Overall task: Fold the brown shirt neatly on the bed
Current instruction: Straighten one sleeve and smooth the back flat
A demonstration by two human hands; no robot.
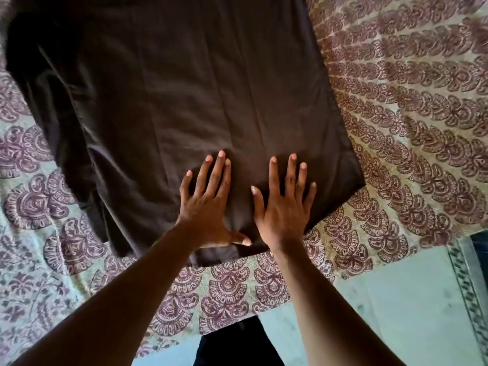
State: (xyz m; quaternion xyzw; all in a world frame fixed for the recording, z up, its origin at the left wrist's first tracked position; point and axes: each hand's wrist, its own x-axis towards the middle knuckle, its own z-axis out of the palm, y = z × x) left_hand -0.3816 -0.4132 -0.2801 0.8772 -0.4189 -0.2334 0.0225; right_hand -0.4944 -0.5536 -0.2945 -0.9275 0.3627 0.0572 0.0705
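Note:
The brown shirt (171, 96) lies spread flat on the bed, reaching from the top of the head view down to a near hem close to the bed's edge. Its left side is folded inward with a bunched ridge of cloth. My left hand (208, 204) rests palm down on the shirt near the hem, fingers spread. My right hand (285, 204) lies flat beside it, a narrow strip of cloth between the two, fingers apart and pointing away from me. Neither hand grips the fabric.
The bed (409, 114) is covered with a pale sheet printed in purple paisley and fan shapes. Its near edge runs diagonally below my forearms. A pale green floor (383, 313) with a patterned border strip shows at lower right.

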